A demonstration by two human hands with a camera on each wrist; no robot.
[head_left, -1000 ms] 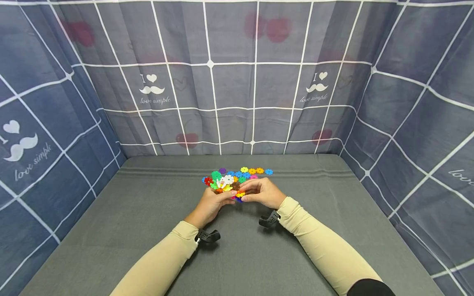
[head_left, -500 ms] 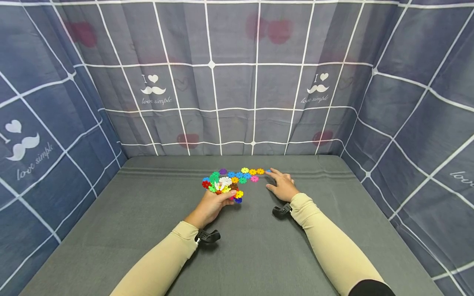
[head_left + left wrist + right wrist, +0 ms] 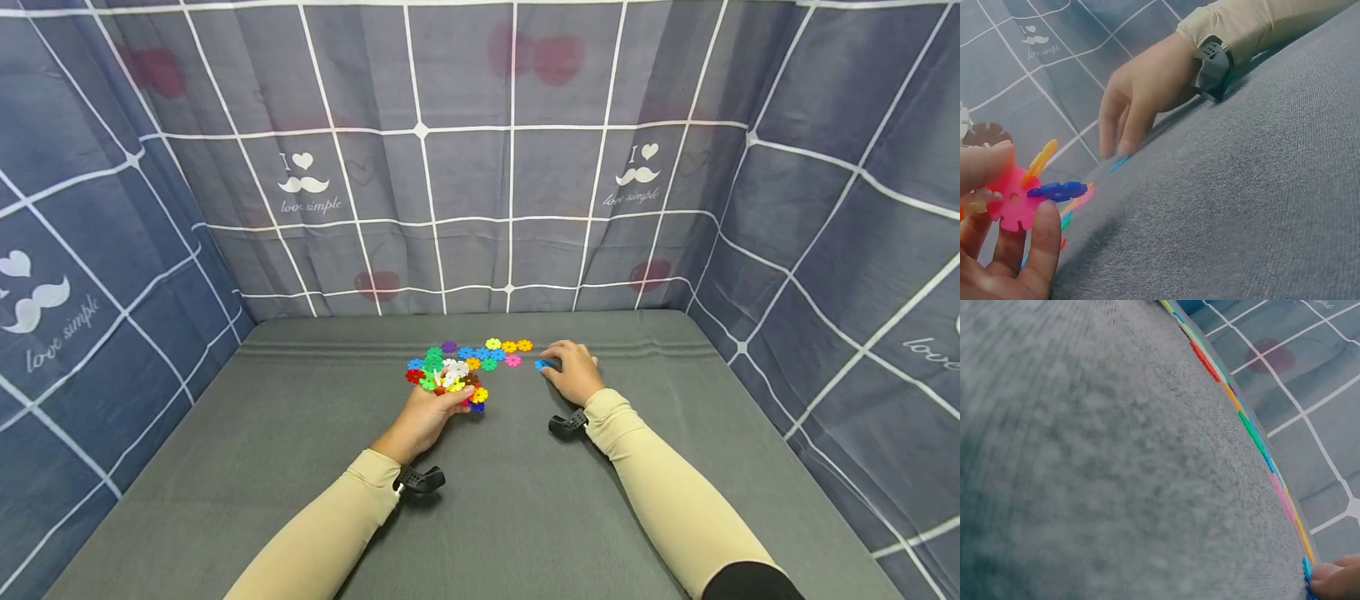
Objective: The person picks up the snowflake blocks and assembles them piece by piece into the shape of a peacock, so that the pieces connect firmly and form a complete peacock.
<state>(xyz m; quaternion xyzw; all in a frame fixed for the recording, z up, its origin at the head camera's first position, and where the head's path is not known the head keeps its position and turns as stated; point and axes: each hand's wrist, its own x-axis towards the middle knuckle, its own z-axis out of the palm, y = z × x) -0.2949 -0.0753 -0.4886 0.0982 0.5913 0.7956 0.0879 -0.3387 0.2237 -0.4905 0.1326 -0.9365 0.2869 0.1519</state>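
My left hand (image 3: 422, 419) holds a joined cluster of flower-shaped interlocking plastic discs. In the left wrist view a pink disc (image 3: 1015, 199) sits between thumb and fingers, with a dark blue disc (image 3: 1060, 190) and a yellow-orange disc (image 3: 1040, 161) slotted edge-on into it. Part of a brown disc (image 3: 986, 133) shows behind the thumb. To the right, my right hand (image 3: 576, 375) pinches a loose blue disc (image 3: 541, 364) close to the cloth. Thumb and fingertip meet at this disc; the fingers cover part of it.
Loose discs lie flat on the grey cloth (image 3: 480, 517) beyond the hands, among them a pink disc (image 3: 513, 361), an orange disc (image 3: 525, 345) and a purple disc (image 3: 448, 347). A checked curtain (image 3: 465, 183) closes off the back and both sides.
My right hand has left the cluster, reached right to the loose blue disc and drawn it slightly nearer. The left hand keeps the cluster in about the same place.
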